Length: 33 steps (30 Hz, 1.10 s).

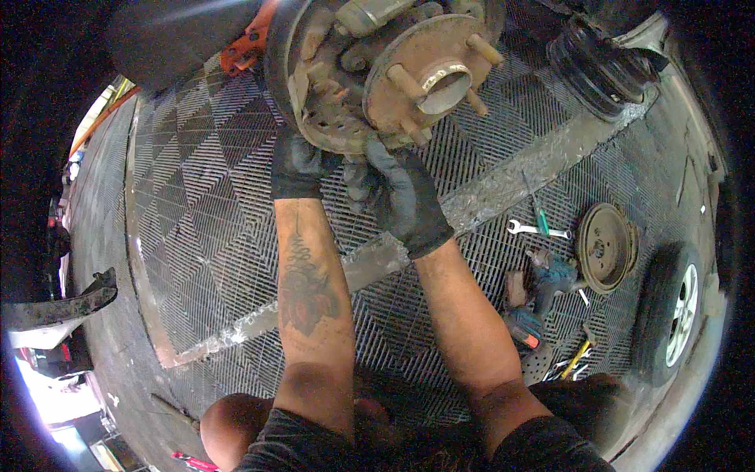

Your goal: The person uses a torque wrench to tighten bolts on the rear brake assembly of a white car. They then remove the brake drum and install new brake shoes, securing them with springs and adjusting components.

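Note:
A rusty wheel hub (pixel 385 102) with several protruding studs stands at the top centre. Behind it is the worn, curved brake backing plate (pixel 334 138). Both my hands wear black gloves and meet the plate's lower rim. My left hand (pixel 303 167) is closed at the rim's left part, its fingertips hidden behind the metal. Just below the hub, my right hand (pixel 405 197) has its fingers curled under the rim, with the thumb up against it. Whether a small part sits between the fingers cannot be made out.
On the grated floor mat (pixel 204 212) at right lie a green-handled screwdriver (pixel 541 216), a wrench (pixel 539 230), a cordless impact driver (pixel 546 279), a brake drum (pixel 605 248) and a yellow-handled hammer (pixel 578 358). A wheel (pixel 668 315) lies far right; a black rim (pixel 602 71) stands upper right.

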Available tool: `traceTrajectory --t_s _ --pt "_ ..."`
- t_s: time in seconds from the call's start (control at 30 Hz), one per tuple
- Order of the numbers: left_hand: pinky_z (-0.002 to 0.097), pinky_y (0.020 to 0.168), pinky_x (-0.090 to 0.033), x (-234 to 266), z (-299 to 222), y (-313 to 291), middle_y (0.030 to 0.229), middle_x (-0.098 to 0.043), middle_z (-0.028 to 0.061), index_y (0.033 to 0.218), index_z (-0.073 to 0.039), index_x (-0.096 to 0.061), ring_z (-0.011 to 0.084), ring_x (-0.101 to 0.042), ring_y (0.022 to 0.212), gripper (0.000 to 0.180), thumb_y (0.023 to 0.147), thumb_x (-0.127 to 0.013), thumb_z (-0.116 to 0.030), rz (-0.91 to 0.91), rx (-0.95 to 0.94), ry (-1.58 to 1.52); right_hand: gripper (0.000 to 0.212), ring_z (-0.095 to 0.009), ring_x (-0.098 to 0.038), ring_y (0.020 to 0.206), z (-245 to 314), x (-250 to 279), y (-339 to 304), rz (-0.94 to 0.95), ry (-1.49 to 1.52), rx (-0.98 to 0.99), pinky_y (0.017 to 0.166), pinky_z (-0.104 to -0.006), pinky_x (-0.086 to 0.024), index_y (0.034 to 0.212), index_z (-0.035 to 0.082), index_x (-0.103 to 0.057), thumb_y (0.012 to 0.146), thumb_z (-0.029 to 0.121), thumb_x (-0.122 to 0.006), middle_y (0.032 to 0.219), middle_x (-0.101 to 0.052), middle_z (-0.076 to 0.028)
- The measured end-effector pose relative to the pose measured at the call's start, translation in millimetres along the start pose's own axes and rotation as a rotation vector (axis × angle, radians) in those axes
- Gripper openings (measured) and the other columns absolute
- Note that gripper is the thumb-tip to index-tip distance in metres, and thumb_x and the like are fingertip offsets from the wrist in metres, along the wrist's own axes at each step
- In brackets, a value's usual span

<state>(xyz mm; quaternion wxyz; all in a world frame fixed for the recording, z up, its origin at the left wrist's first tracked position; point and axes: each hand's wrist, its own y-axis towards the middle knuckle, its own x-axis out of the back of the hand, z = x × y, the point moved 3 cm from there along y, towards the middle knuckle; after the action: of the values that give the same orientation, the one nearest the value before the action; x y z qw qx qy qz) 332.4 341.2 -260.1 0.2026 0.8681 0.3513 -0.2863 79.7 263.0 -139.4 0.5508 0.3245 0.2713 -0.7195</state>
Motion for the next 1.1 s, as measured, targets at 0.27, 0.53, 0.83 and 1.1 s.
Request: traceTrajectory --t_s 0.27,0.53,0.83,1.1 --pt "0.0436 0.108 -0.049 -11 -4 -5 0.145 -0.055 0.0126 0.148 -0.006 -0.047 0.0302 -0.057 0.126 0.053 0.104 -0.058 -0.032 0.010 0.057 -0.215 0.034 -0.012 -0.064 0.064 5 -16 2 0.019 -0.051 0.084 0.054 -0.0279 -0.053 0.116 0.006 -0.065 0.107 0.037 -0.056 0.084 -0.069 -0.003" --pt "0.0415 0.108 -0.050 -58 -25 -25 0.139 -0.062 0.0108 0.143 -0.004 -0.053 0.0276 -0.061 0.124 0.048 0.101 -0.065 -0.021 -0.010 0.047 -0.151 0.034 -0.011 -0.064 0.064 -2 -23 11 0.082 0.183 0.084 0.051 -0.0259 -0.050 0.119 0.007 -0.065 0.106 0.037 -0.057 0.085 -0.070 -0.002" --pt "0.0423 0.106 -0.051 -91 -30 -30 0.137 -0.063 0.0114 0.143 -0.004 -0.053 0.0276 -0.061 0.122 0.043 0.103 -0.059 -0.020 0.078 0.099 -0.324 0.030 -0.012 -0.062 0.058 -4 -13 7 0.022 0.145 0.071 0.049 -0.0260 -0.050 0.109 0.009 -0.066 0.105 0.037 -0.058 0.078 -0.069 -0.001" --pt "0.0413 0.105 -0.052 -81 -35 -32 0.138 -0.062 0.0107 0.141 -0.003 -0.055 0.0263 -0.061 0.123 0.040 0.104 -0.057 -0.020 -0.010 -0.013 -0.022 0.029 -0.012 -0.064 0.061 -3 -17 8 0.097 0.182 0.073 0.050 -0.0261 -0.052 0.112 0.008 -0.065 0.106 0.035 -0.057 0.084 -0.070 -0.003"
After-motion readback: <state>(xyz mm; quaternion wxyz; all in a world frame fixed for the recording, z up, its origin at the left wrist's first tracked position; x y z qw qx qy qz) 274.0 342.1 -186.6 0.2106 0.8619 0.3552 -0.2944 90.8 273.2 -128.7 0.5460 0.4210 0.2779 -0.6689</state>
